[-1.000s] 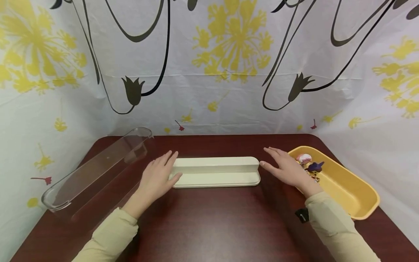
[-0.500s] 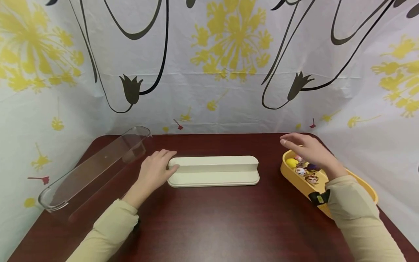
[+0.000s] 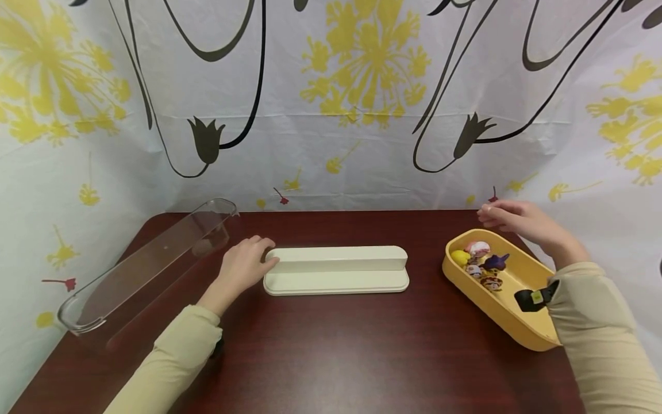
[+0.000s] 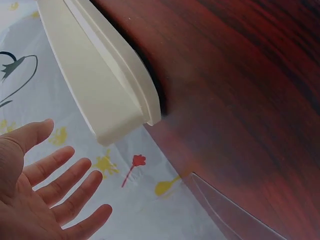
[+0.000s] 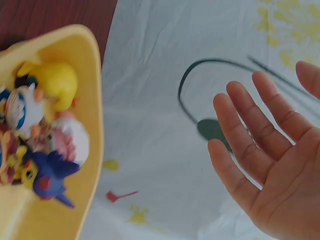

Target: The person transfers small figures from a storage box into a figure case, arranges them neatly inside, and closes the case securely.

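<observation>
A long cream stand (image 3: 336, 271) with a raised back step lies across the middle of the dark red table (image 3: 336, 356). My left hand (image 3: 247, 263) rests by its left end; in the left wrist view the left hand (image 4: 52, 192) is spread and flat, just short of the stand (image 4: 100, 85). My right hand (image 3: 514, 220) hovers behind the far end of a yellow tray (image 3: 499, 313), holding nothing. In the right wrist view the right hand (image 5: 270, 150) shows straight fingers beside the yellow tray (image 5: 92, 90). Several small toy figures (image 3: 481, 261) lie in the tray's far end.
A long clear plastic cover (image 3: 145, 264) lies tilted along the table's left edge. A white cloth backdrop (image 3: 331, 115) with yellow flowers hangs right behind the table. The tray sits close to the right edge.
My right hand has left the stand's right end, passed over the tray and now hovers behind it. The tray appears slightly nearer the stand. My left hand has barely moved.
</observation>
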Motion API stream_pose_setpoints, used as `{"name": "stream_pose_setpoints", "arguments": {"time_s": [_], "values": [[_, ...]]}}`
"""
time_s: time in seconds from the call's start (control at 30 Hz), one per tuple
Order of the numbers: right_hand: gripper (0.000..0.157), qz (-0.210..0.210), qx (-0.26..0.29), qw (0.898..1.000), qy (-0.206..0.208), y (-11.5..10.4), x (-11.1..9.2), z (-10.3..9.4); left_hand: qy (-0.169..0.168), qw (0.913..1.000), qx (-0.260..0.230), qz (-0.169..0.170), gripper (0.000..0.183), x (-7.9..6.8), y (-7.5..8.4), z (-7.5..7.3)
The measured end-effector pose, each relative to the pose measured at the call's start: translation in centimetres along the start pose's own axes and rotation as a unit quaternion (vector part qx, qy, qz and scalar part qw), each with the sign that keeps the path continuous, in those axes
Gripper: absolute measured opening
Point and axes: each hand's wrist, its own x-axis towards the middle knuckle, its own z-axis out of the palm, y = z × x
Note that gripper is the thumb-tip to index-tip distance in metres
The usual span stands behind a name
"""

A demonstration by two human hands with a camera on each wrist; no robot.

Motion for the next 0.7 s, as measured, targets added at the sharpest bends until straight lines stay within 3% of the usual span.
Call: {"name": "stream_pose_setpoints", "arguments": {"time_s": [0.3,0.53,0.7], "values": [[0.018,0.030,0.027,0.999,-0.014,3.6,-0.5,-1.3,-0.041,0.9989,-0.009,-0.019,0.033,0.5,-0.5,0.4],[0.019,0.004,0.092,0.995,-0.029,6.0,-0.5,-1.7,-0.067,0.9970,-0.012,-0.037,0.032,0.7,-1.0,1.1],[0.020,0.024,0.114,0.993,-0.026,7.4,-0.6,-1.7,-0.069,0.9969,-0.011,-0.036,0.030,0.7,-1.2,1.2]]}}
